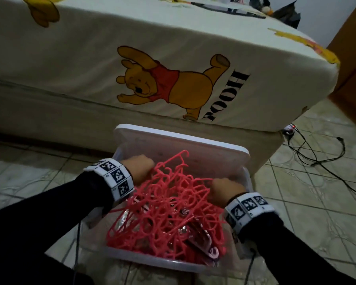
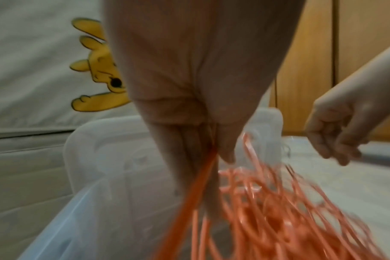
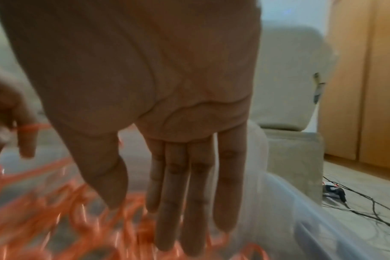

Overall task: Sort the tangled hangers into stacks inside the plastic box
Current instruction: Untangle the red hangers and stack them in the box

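Both wrist views are smeared, and the bottom of the plastic box (image 1: 193, 140) is buried under the pink hangers (image 1: 169, 210) tangled inside. The left hand (image 1: 139, 165) pinches one hanger's bar; the right hand (image 3: 167, 123) reaches down, fingers straight, empty.

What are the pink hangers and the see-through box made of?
The pink hangers look like thin moulded plastic with a glossy finish: light glints on the curved bars. The plastic box seems to be cloudy, translucent plastic, since the hangers show dimly through its wall. Its lid looks the same, only whiter.
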